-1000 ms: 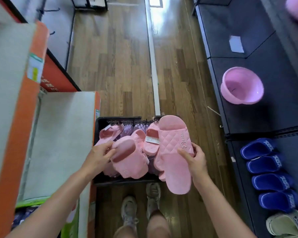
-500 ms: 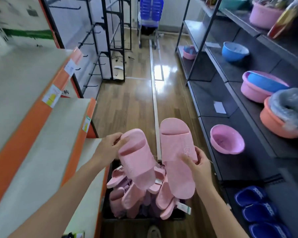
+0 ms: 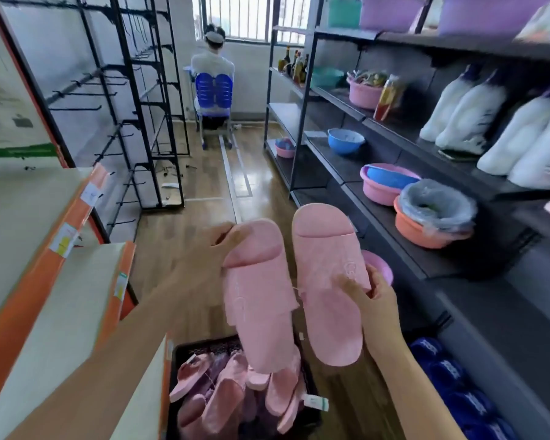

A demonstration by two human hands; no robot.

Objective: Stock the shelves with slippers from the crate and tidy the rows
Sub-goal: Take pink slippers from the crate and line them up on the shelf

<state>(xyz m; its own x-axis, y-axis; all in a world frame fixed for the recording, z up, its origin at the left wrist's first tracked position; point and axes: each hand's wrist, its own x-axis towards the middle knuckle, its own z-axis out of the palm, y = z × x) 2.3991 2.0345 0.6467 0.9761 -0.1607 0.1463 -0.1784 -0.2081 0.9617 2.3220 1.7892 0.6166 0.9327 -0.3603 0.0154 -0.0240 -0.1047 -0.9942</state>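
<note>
A person [image 3: 212, 63] sits on a blue plastic chair [image 3: 212, 88] at the far end of the wooden plank floor [image 3: 188, 223], facing a barred window [image 3: 251, 17]. Black wire hook racks [image 3: 140, 122] stand on the left. On the right sit a round blue plastic bowl [image 3: 346, 144], a pink plastic basin [image 3: 378, 194] with a blue basin [image 3: 391, 179] nested inside, an orange basin [image 3: 426, 231] holding crumpled clear plastic, and white plush toys [image 3: 477, 122].

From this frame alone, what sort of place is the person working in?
Probably a small household-goods shop aisle: dark shelves holding plastic basins and white bottles, orange-edged shelves with labels, and a floor crate of tagged pink slippers.
</note>
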